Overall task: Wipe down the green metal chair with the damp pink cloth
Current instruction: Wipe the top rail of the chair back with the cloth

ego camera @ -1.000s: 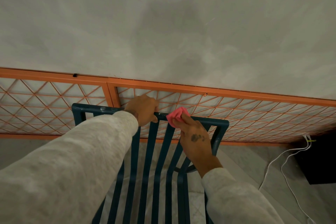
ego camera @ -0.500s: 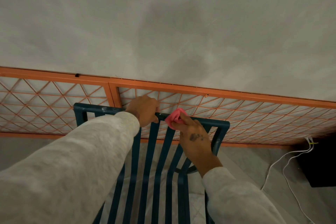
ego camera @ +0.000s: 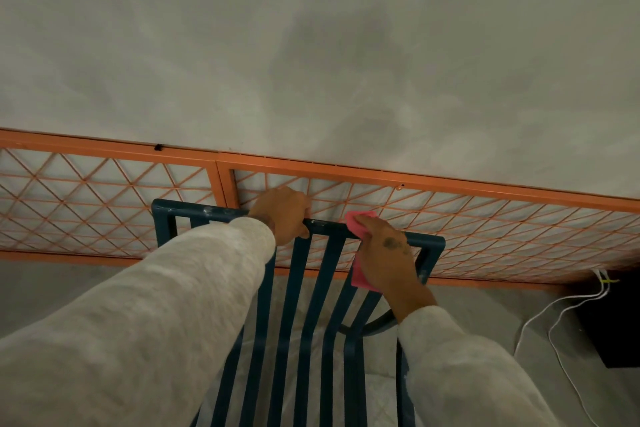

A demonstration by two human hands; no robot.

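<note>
Pale grey fleece sleeves (ego camera: pixel 138 322) fill the foreground, reaching over the back of a dark green metal chair (ego camera: pixel 296 288). Its flat painted slats run up to a square-section top rail flecked with pale scuffs. A curved round bar of the same frame shows just under the right wrist. Through the slats, below both forearms, lies a pale floor (ego camera: pixel 377 395) marked with a faint diamond pattern.

The left hand (ego camera: pixel 282 215) is wrapped over the top rail, fingers curled down the far side and thumb on the near face. A short stretch of bare rail keeps the two hands apart. The right hand (ego camera: pixel 388 253), marked with a dark tattoo, clamps a crumpled pink cloth (ego camera: pixel 360 218) against the rail. One fold bunches out past the fingertips and another hangs below the palm, over the top of a slat.

Beyond both hands stands an orange metal fence panel (ego camera: pixel 104 184), a thin diamond lattice in a heavier frame, with white sheeting behind the mesh. The chair back covers part of its lower edge. A small black clip (ego camera: pixel 158 147) sits on its top bar, far out past the left hand. Off to the right of the right hand, thin white cables (ego camera: pixel 554 315) trail across the grey floor to a black box (ego camera: pixel 616 329) at the frame edge. Above the panel rises a mottled grey plaster wall (ego camera: pixel 311 45), rough and cloudy.
</note>
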